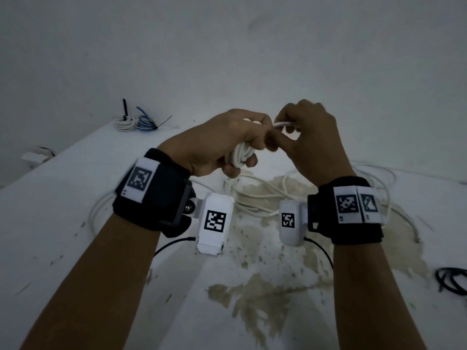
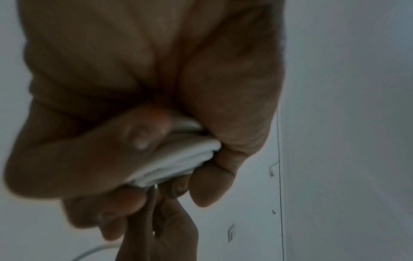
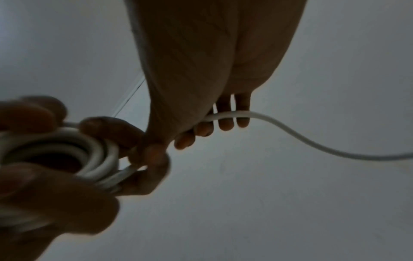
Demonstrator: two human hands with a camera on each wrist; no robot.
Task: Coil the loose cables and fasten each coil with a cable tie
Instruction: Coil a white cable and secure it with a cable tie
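At inspection the left hand point(image 1: 222, 145) held a partly wound coil of round white plastic cable point(image 1: 240, 155) clear of the white, stained surface point(image 1: 63, 210), at centre of the scene. Its fingers point(image 2: 143, 134) were curled tight around the stacked turns, with the thumb pressing from the opposite side. The right hand point(image 1: 310, 140), just beside and touching the left, had its fingers point(image 3: 225, 121) hooked over the running length of the same cable point(image 3: 312, 141), guiding it toward the coil.

The unwound remainder of the white cable point(image 1: 265, 198) lay in loose loops on the surface below and to the right. Two finished coils, one white point(image 1: 125, 123) and one blue point(image 1: 145, 123), stood at the far left edge, the blue one showing a black cable tie point(image 1: 164, 121). A loose black cable point(image 1: 452, 280) lay at the near right.

Assessment: winding was in hand, with much cable outstanding. Good practice would be to lay each new turn flat against the last at matching diameter, keep light tension through the right hand, and let the cable roll to shed twist. The left grip should not relax until a tie is on, or the turns would likely spring apart.
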